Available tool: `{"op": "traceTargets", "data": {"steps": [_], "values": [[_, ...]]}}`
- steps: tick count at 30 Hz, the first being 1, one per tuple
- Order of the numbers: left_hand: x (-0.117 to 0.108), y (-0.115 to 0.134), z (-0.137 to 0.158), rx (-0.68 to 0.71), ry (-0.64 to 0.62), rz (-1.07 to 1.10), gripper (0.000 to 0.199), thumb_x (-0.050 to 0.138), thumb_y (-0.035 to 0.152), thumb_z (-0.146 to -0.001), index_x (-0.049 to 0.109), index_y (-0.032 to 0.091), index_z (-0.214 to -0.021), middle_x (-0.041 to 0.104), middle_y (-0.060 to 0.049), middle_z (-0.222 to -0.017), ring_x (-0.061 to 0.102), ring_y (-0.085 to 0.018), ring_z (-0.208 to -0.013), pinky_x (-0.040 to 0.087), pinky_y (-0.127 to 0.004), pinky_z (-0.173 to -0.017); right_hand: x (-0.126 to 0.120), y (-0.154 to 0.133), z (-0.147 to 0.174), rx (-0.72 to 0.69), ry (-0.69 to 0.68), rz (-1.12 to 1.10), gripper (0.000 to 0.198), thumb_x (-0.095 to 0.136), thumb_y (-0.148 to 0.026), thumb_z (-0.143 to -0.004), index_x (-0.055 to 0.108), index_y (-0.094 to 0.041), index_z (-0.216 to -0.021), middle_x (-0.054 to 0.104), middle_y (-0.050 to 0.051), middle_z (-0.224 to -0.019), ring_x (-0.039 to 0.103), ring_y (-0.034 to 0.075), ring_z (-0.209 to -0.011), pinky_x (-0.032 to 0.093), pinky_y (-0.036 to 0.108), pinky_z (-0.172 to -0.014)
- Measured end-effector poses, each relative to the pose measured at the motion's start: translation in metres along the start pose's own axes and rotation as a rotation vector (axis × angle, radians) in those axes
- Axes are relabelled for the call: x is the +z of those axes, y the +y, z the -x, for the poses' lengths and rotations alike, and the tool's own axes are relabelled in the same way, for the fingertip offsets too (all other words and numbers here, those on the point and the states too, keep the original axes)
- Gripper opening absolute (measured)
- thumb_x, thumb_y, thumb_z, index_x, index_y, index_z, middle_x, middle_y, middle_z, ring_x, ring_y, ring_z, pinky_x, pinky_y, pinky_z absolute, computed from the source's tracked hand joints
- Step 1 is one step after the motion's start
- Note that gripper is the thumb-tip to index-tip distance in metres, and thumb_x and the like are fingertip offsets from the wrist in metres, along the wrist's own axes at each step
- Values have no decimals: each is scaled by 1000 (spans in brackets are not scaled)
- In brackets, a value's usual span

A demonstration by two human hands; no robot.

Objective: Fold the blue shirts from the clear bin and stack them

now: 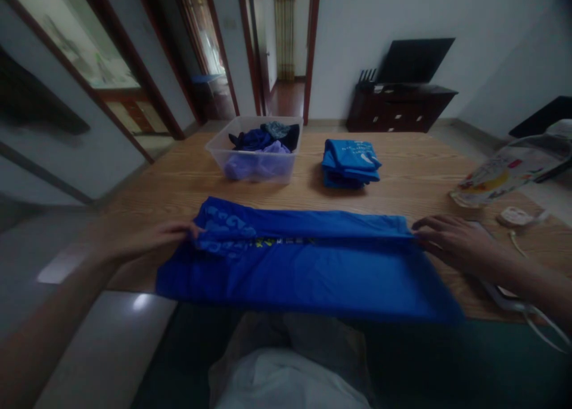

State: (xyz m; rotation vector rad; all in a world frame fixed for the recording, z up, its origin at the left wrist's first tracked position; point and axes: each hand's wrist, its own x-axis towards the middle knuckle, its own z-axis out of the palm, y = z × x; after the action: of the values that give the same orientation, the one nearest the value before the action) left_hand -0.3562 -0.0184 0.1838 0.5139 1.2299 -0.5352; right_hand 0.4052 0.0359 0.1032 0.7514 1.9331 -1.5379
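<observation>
A blue T-shirt [304, 272] with pale printing at its left end lies across the front of the table, partly folded over lengthwise. Its near edge reaches the table's front edge. My left hand [174, 233] pinches the shirt's left end, and my right hand [440, 233] grips the right end of the folded strip. Behind it sits a stack of folded blue clothes [351, 162] with white lettering on top. To the left of the stack stands a clear plastic bin [254, 168] holding dark and purple clothes.
On the right of the wooden table [179, 183] are a large clear plastic bottle [500, 171], a roll of tape [515, 216] and a phone-like device [503, 296] with a white cable, partly under my right forearm. A TV [415, 61] on a dark cabinet stands beyond.
</observation>
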Motion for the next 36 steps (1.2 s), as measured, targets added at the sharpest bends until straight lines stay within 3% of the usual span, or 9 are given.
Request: {"op": "traceTargets", "data": {"steps": [2, 6, 9, 14, 19, 28, 31, 34, 36], "values": [[-15, 2, 6, 4, -141, -112, 35, 63, 56, -104, 84, 36, -123, 77, -3, -142, 68, -33, -138, 50, -50, -124, 3, 11, 1, -33, -69, -78, 41, 52, -51, -108, 87, -31, -115, 79, 13, -130, 72, 42, -126, 57, 64, -106], [-22, 11, -26, 63, 180, -191, 58, 65, 69, -98, 75, 29, -138, 75, -10, -142, 69, -36, -134, 53, -52, -119, 3, 24, -26, 22, 8, -147, 50, 42, -50, -113, 79, -25, -137, 73, 16, -143, 71, 39, -131, 56, 60, -112], [-7, 22, -71, 181, 208, -380, 72, 66, 73, -95, 70, 22, -145, 69, -18, -150, 63, -40, -139, 45, -57, -125, 11, 23, -60, -2, 71, -151, 52, 44, -45, -110, 73, -17, -144, 74, 21, -140, 75, 38, -121, 61, 58, -103], [1, 31, -111, 254, 89, -559, 72, 69, 68, -93, 70, 18, -145, 70, -20, -146, 64, -40, -135, 47, -54, -120, 29, 24, -88, -68, 19, -222, 46, 56, -45, -102, 76, -18, -133, 78, 20, -124, 79, 36, -107, 64, 52, -92], [-16, 46, -112, 237, 4, -595, 45, 66, 57, -92, 78, 20, -114, 78, -12, -112, 73, -33, -105, 56, -42, -96, 26, 38, -90, -33, -72, -325, 29, 58, -44, -103, 77, -23, -102, 80, 12, -100, 77, 29, -88, 60, 40, -80], [-63, 85, -103, 390, 447, -755, 29, 57, 40, -102, 74, 21, -116, 70, -13, -120, 65, -34, -116, 50, -48, -107, -43, 56, -101, 97, 186, -149, 32, 48, -42, -107, 70, -19, -113, 75, 18, -109, 71, 29, -93, 53, 41, -82], [-48, 76, -112, 291, 519, -826, 31, 60, 36, -100, 74, 18, -121, 68, -19, -128, 60, -41, -128, 42, -59, -118, -45, 40, -105, 109, 281, 84, 34, 43, -37, -107, 70, -17, -112, 74, 21, -112, 69, 31, -93, 50, 45, -85], [-18, 61, -101, 277, 413, -740, 52, 71, 42, -95, 68, 14, -138, 63, -23, -142, 55, -45, -138, 40, -63, -122, -31, 9, -96, 54, 266, 234, 39, 40, -36, -109, 71, -17, -122, 71, 24, -127, 70, 38, -108, 52, 53, -95], [5, 53, -71, 365, 341, -632, 56, 67, 44, -99, 62, 17, -148, 56, -21, -156, 51, -42, -147, 39, -59, -127, -16, -17, -79, -24, 237, 162, 40, 44, -42, -109, 72, -22, -129, 71, 22, -135, 70, 42, -117, 54, 59, -101]]}}
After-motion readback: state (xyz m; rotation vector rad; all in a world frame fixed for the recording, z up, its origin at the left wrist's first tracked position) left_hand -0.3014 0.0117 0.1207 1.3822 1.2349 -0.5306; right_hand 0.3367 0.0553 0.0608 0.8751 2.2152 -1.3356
